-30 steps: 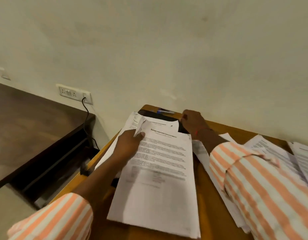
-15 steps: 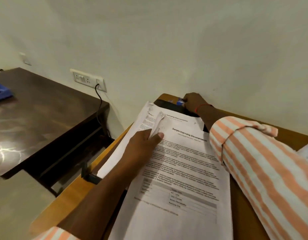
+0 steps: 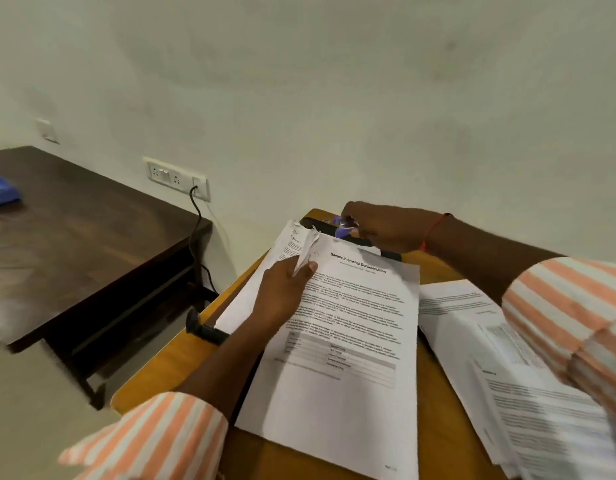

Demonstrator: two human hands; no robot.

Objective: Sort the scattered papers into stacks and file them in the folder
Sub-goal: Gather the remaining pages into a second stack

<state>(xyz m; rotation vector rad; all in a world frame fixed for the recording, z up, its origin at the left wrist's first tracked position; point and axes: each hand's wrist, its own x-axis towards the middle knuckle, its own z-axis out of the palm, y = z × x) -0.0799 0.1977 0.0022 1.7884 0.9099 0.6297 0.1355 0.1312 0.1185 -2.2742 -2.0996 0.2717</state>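
A black folder [image 3: 389, 252] is laid flat on a yellow-brown wooden table [image 3: 154, 368]; only its dark far end and a strip of its left edge are seen. On the folder a paper stack [image 3: 334, 393] of white printed sheets is held, the long axis running from the near edge away to the wall, with the heading "Sample Internship Documentation" at the far end. The stack's far left corner is crumpled and turned up. That corner is pinched between thumb and fingers of the left hand [image 3: 282, 296]. At the folder's far end a small blue piece [image 3: 344, 231], too blurred to identify, is grasped by the curled fingers of the right hand [image 3: 386, 226]. Right of the folder, loose papers [image 3: 507, 358] are spread in overlapping sheets. Left of the folder a dark brown desk [image 3: 74, 237] is seen, and beyond it a wall socket [image 3: 176, 178] with a black cable [image 3: 195, 223] plugged in.
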